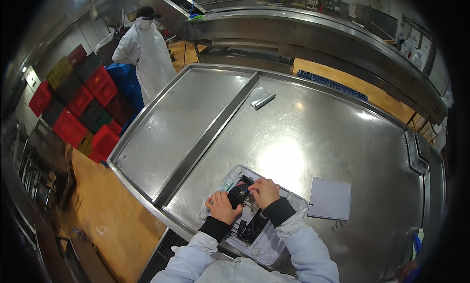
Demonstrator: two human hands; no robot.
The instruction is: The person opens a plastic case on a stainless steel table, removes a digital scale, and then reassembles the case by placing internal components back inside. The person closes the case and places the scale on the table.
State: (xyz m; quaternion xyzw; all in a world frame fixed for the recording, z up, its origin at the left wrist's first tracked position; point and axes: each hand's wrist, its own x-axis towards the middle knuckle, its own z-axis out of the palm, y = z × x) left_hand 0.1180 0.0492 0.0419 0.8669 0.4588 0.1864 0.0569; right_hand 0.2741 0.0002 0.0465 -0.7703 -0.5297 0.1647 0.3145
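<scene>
On steel table (382, 146) near crates (80, 103), open machine (252, 213)

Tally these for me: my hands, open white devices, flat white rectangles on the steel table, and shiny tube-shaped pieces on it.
Left hand plus right hand: 2
Open white device: 1
Flat white rectangle: 1
Shiny tube-shaped piece: 1
Total: 5
</scene>
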